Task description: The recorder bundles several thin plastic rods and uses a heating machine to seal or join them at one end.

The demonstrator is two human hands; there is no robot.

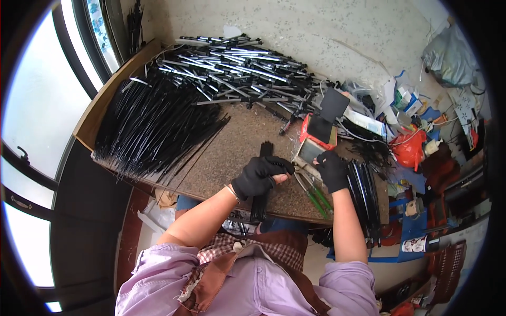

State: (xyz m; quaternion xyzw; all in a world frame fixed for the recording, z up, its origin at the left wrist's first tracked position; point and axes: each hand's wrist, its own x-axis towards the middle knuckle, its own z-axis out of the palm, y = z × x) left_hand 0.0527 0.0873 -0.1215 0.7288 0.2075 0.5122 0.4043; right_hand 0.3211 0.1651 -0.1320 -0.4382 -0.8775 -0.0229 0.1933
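My left hand (pixel 258 176), in a black glove with bare fingertips, lies across a bundle of thin black rods (pixel 260 205) on the speckled tabletop. Its fingers are curled in, with the thumb showing; what they grip, if anything, is hidden. To its right, my right hand (pixel 332 171) wears a similar black glove. Its fingers are bent together at the near side of a small open box (pixel 311 150), and I cannot make out what is between them. Between the hands lies a green-handled hand tool (pixel 318 200), like pliers, its handles toward me.
A large heap of thin black rods (pixel 153 126) covers the table's left. Behind are piled silver shafts (pixel 237 68) with black fittings. A red box (pixel 319 129) stands beyond the small box. Long black bundles (pixel 363 195) lie right of my right hand, near a red plastic bag (pixel 408 150).
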